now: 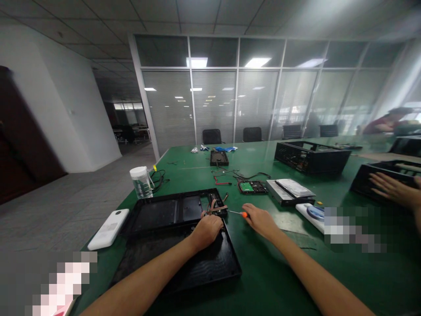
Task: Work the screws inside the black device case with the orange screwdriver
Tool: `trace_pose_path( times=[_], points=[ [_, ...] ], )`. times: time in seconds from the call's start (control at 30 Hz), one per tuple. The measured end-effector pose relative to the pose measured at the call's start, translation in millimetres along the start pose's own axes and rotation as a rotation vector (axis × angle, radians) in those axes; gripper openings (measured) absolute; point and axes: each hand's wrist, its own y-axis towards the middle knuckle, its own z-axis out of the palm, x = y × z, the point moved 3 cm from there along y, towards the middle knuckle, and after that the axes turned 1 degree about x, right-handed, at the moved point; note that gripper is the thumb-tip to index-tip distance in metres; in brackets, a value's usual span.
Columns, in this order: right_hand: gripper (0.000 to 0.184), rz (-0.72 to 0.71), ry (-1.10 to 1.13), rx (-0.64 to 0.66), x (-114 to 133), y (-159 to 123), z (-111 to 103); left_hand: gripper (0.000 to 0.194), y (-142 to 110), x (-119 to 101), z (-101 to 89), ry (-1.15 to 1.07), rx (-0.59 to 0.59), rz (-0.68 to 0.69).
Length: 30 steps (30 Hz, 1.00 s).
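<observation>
My left hand [208, 230] is closed on the far right edge of a flat black plastic case panel [184, 259] that lies on the green table [263, 272], next to a bundle of coloured wires [215, 207]. A second black panel [164, 213] lies just behind it. My right hand [259, 219] is closed on a small screwdriver with an orange handle [241, 214], its metal tip pointing left toward the wires.
A white device [109, 228] and a clear plastic jar [141, 182] stand at the left. A green circuit board [251, 187], a silver drive [289, 191], cables and open black computer cases [311, 156] lie beyond. Another person's hand [390, 188] rests on a case at the right.
</observation>
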Motion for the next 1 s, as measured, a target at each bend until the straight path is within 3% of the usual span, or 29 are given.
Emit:
trace_pose_path(
  times=[0.33,0.53,0.7,0.83,1.0],
  points=[
    [0.029,0.032,0.103,-0.048,1,0,-4,0.018,-1,-1,0.0,-0.098,-0.062,0.061],
    [0.019,0.245,0.485,-0.103,-16,2,-1,0.023,-3,1,-1.7,-0.211,-0.073,0.087],
    [0.023,0.191,0.919,-0.093,-22,6,-14,0.024,-4,1,-2.5,-0.233,-0.086,0.087],
    [0.035,0.246,1.145,-0.257,-25,4,-28,0.023,-2,1,-2.9,-0.269,-0.071,0.084],
    [0.033,0.265,1.0,-0.493,-15,-4,-28,0.013,-2,5,-1.7,-0.348,-0.049,-0.034]
  ],
)
